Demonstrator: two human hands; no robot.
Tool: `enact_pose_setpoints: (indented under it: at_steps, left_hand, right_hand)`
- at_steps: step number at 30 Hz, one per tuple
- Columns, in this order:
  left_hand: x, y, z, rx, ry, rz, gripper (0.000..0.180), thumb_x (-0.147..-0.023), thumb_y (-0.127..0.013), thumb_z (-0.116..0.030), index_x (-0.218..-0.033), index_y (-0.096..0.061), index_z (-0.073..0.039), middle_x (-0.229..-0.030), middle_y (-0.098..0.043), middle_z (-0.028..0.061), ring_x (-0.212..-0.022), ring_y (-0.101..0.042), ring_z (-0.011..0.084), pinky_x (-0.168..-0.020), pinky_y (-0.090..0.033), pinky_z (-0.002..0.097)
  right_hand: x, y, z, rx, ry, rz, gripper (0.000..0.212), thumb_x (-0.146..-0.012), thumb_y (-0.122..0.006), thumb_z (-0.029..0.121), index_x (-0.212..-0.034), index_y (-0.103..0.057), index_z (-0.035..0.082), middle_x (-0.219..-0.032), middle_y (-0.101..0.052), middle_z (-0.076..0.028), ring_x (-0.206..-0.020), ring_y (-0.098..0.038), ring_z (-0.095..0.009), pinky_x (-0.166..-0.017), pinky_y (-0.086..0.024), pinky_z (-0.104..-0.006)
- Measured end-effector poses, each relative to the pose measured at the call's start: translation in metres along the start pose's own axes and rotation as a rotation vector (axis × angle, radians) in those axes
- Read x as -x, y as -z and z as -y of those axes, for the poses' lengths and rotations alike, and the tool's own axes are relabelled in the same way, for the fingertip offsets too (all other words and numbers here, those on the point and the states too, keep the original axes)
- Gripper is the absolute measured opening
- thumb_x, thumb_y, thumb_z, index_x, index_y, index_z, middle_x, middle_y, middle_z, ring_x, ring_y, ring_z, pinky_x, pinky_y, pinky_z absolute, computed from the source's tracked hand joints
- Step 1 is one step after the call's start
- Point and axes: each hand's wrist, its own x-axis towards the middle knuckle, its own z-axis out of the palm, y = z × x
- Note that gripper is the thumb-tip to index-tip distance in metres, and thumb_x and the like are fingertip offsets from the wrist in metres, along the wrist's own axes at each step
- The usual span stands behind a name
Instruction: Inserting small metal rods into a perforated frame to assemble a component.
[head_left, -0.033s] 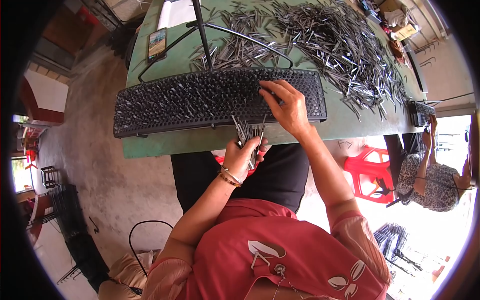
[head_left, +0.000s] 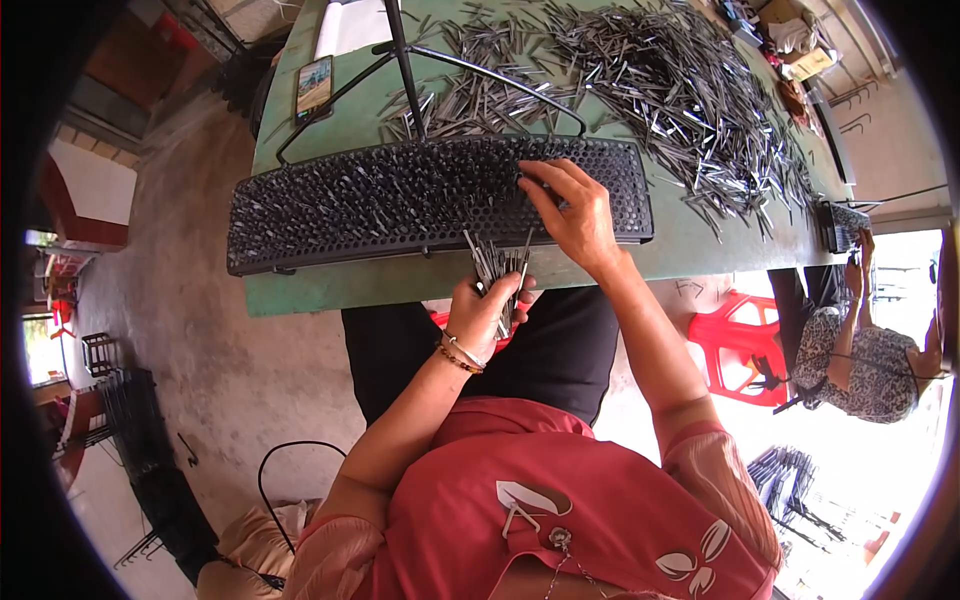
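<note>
Currently left hand (head_left: 487, 310) grips a bundle of metal pins (head_left: 497, 268), long axes pointing toward the perforated black tray (head_left: 330, 205); right hand (head_left: 575, 215), nearer, pinches one pin at a tray hole.

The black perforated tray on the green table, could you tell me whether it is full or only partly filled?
Partly filled: thin metal pins stand in many holes of the black perforated tray, but its right end shows bare holes.

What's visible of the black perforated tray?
The tray is a long black plastic-looking rack, its top a grid of small holes, many holding thin metal pins. It lies flat near the front edge of the green table. The right hand rests on its right part; the left hand holds a pin bundle just below it.
</note>
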Motion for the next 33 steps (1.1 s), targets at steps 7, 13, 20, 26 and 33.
enact_pose_setpoints:
  at_steps: [7, 13, 20, 26, 33]
  left_hand:
    - [-0.002, 0.002, -0.002, 0.008, 0.015, 0.026, 0.017, -0.086, -0.059, -0.015, -0.095, -0.06, 0.0, -0.084, -0.065, 0.0092, -0.054, -0.057, 0.0125, -0.052, -0.057, 0.0328]
    - [-0.002, 0.002, 0.0, 0.007, -0.007, 0.038, 0.016, -0.086, -0.059, -0.014, -0.095, -0.061, -0.001, -0.085, -0.066, 0.0083, -0.056, -0.057, 0.0124, -0.052, -0.057, 0.0324]
    - [0.001, -0.001, -0.002, -0.014, -0.018, 0.02, 0.017, -0.085, -0.058, -0.013, -0.095, -0.061, 0.001, -0.085, -0.066, 0.0086, -0.057, -0.058, 0.0121, -0.052, -0.057, 0.0322]
    - [0.003, -0.001, -0.004, 0.002, -0.055, 0.006, 0.017, -0.085, -0.058, -0.012, -0.095, -0.062, 0.001, -0.084, -0.066, 0.0083, -0.058, -0.058, 0.0121, -0.052, -0.054, 0.0275]
    - [0.003, -0.002, -0.005, -0.014, -0.053, 0.007, 0.015, -0.085, -0.058, -0.011, -0.095, -0.062, 0.0, -0.086, -0.067, 0.0084, -0.062, -0.06, 0.0121, -0.053, -0.051, 0.0247]
  right_hand:
    - [0.004, 0.002, 0.002, 0.045, -0.006, -0.035, 0.019, -0.08, -0.066, 0.004, -0.099, -0.065, 0.003, -0.089, -0.064, -0.01, -0.07, -0.063, -0.02, -0.054, -0.048, -0.0268]
    - [0.004, 0.002, -0.001, 0.082, 0.058, -0.047, 0.019, -0.08, -0.066, 0.004, -0.099, -0.065, 0.003, -0.087, -0.063, -0.01, -0.069, -0.062, -0.022, -0.054, -0.048, -0.0281]
    - [0.01, -0.003, -0.007, 0.145, 0.133, 0.018, 0.022, -0.079, -0.066, 0.004, -0.1, -0.066, 0.004, -0.087, -0.061, -0.01, -0.071, -0.061, -0.026, -0.062, -0.049, -0.033]
    - [0.009, -0.001, -0.002, 0.198, 0.129, 0.078, 0.021, -0.079, -0.066, 0.007, -0.1, -0.067, 0.006, -0.09, -0.056, -0.009, -0.071, -0.058, -0.025, -0.064, -0.048, -0.0347]
    - [0.016, 0.002, 0.009, 0.093, -0.006, 0.088, 0.02, -0.081, -0.067, 0.011, -0.099, -0.067, 0.005, -0.088, -0.059, -0.008, -0.069, -0.059, -0.02, -0.061, -0.048, -0.0303]
